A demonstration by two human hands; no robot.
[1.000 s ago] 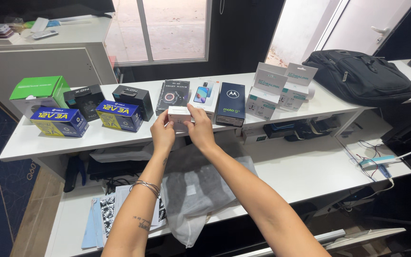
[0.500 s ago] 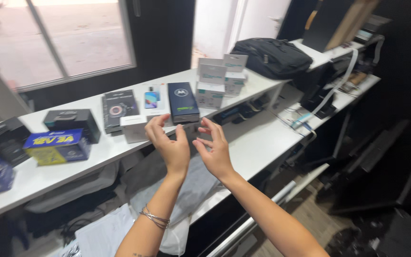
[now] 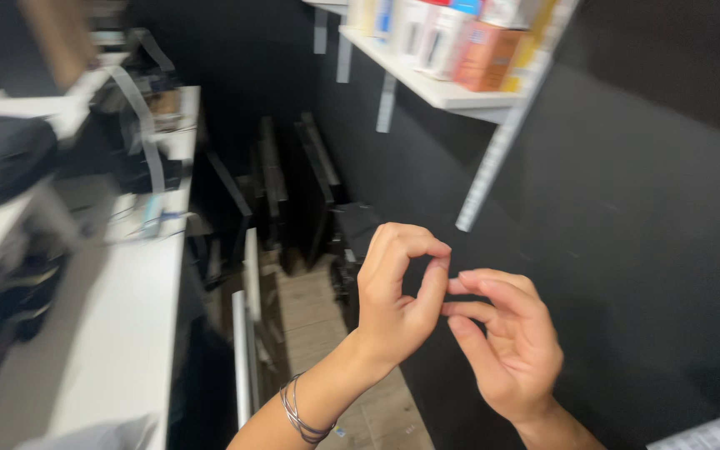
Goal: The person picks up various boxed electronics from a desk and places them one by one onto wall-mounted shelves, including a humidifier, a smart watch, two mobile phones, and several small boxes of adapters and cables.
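My left hand (image 3: 397, 300), with thin bangles on its wrist, is raised in front of me, its thumb and forefinger pinched into a ring. My right hand (image 3: 506, 342) is just to its right, fingers curled, and its fingertips touch those of the left hand. Nothing shows between the fingers; anything tiny pinched there is too small to tell. Both hands hover over a narrow aisle floor (image 3: 318, 308), in front of a black wall (image 3: 627, 250).
A white counter (image 3: 118, 317) runs along the left, with a black bag (image 3: 2, 158) and cables on it. Dark flat panels (image 3: 272, 192) lean in the aisle beyond. A white wall shelf (image 3: 435, 83) at upper right carries several boxes.
The view has swung right, away from the counter with the boxes and toward the black wall and aisle. My hands have left the box and now meet fingertip to fingertip.
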